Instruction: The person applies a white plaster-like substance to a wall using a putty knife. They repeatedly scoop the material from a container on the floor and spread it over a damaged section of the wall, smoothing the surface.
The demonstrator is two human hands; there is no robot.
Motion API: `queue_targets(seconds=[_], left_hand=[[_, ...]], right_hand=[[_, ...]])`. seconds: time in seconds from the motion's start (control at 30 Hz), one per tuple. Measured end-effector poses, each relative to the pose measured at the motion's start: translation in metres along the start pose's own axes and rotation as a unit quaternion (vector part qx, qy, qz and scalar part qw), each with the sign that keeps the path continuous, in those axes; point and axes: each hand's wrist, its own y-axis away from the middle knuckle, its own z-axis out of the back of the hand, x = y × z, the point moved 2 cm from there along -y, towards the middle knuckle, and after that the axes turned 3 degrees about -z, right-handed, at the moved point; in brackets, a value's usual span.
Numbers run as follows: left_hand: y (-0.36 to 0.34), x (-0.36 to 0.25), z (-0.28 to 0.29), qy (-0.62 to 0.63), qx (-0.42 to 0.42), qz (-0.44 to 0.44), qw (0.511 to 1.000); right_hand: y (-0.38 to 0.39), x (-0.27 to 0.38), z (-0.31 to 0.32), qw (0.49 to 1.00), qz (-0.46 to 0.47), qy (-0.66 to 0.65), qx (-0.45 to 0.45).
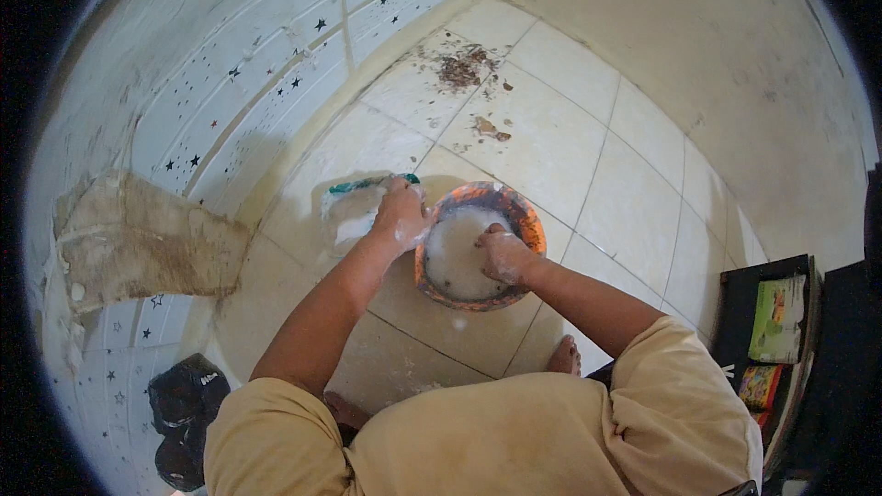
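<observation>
Centre: round orange-and-grey tub (536, 228), mottled, worn-looking; whitish liquid (452, 253), frothy surface. Square cream floor tiles (634, 174), smooth, glossy. Lower edge: beige cloth shirt (478, 441), matt. Lower left: black plastic-looking bundle (188, 395), crinkled, shiny. Left: brown-stained beige patch (147, 239), rough.

Bottom of round orange-and-grey basin (538, 231) lay hidden under cloudy white liquid (455, 253). Bare left hand (401, 213) covered part of long green-edged tool (354, 186). Scattered brown debris (464, 67): pieces were too small to identify.

Floor (611, 197): pale, tiled
Basin (537, 237): orange-rimmed, standing directly on the floor
Brown debris (466, 69): scattered on the floor beyond the basin
</observation>
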Motion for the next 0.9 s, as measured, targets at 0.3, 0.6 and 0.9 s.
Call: queue_targets(seconds=[0.3,0.6,0.9], left_hand=[[-0.004,0.055,0.015,-0.091,0.085,0.114,0.986],[0.016,0.079,0.059,-0.199,-0.130,0.234,0.943],[0.029,0.163,0.035,0.139,0.021,0.346,0.928]], right_hand=[[-0.001,0.003,0.020,0.997,-0.049,0.011,0.059],[0.001,-0.020,0.082,0.980,-0.187,-0.063,-0.037],[0.030,-0.093,0.016,0.793,-0.321,-0.461,0.234]])
